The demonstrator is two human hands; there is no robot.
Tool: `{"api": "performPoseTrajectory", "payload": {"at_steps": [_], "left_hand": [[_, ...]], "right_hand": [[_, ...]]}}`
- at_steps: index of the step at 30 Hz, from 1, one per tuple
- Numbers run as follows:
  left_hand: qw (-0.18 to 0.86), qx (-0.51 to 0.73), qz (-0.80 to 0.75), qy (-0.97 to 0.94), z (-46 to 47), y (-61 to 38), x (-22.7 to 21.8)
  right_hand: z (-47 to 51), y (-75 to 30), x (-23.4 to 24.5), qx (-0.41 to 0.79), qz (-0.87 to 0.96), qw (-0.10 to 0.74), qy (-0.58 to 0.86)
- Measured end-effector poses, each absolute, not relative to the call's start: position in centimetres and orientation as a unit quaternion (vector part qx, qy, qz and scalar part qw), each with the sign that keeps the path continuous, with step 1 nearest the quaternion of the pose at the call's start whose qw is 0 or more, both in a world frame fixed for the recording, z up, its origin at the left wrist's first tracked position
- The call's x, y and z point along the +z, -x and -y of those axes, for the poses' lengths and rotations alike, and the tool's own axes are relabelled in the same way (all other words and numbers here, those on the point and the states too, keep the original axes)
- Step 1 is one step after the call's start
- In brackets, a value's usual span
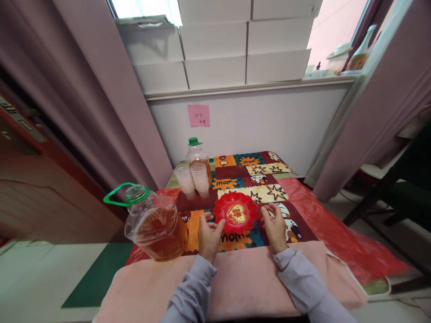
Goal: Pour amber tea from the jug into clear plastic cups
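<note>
A red scalloped plastic plate (235,211) with a yellow and red heart design lies on the patterned cloth. My left hand (208,235) rests at its left rim, fingers loosely curled and thumb touching the edge. At the plate's right rim lies my right hand (274,224), fingers spread flat on the cloth. Neither hand holds anything. A large clear jug (156,224) of amber liquid with a green handle and no cap stands just left of my left hand.
Two stacks of clear plastic cups (193,179) stand behind the plate, before a green-capped bottle (198,154). A pink towel (242,278) covers the near table edge, red plastic sheet (336,224) to the right. White boxes line the windowsill; a pink note (198,115) is on the wall.
</note>
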State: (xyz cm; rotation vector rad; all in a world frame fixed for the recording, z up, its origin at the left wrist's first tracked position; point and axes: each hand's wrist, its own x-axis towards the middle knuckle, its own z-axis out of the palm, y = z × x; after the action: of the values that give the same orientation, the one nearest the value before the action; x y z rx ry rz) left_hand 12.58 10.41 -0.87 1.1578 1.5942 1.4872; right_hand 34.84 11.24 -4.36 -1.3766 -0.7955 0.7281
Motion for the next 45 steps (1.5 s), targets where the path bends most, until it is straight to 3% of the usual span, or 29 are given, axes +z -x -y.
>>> {"api": "performPoseTrajectory", "payload": {"at_steps": [8,13,19,34,45], "left_hand": [[0.359,0.600,-0.473,-0.536,-11.8,-16.3,11.9],[0.426,0.564,-0.439,-0.554,-12.4,-17.9,17.0],[0.391,0.507,-0.503,-0.580,-13.7,-18.1,16.3],[0.396,0.520,-0.488,-0.579,-12.8,-18.0,15.9],[0.403,0.504,-0.484,-0.591,-13.5,-17.7,14.6]], "right_hand": [[-13.2,-33.4,9.6,0.424,0.475,0.589,0.496],[-14.5,-31.7,14.2,0.384,0.501,0.598,0.495],[-14.6,-30.7,15.0,0.350,0.532,0.569,0.520],[-13.1,-30.8,15.5,0.338,0.564,0.551,0.514],[-13.5,-31.0,14.7,0.386,0.542,0.550,0.504]]}}
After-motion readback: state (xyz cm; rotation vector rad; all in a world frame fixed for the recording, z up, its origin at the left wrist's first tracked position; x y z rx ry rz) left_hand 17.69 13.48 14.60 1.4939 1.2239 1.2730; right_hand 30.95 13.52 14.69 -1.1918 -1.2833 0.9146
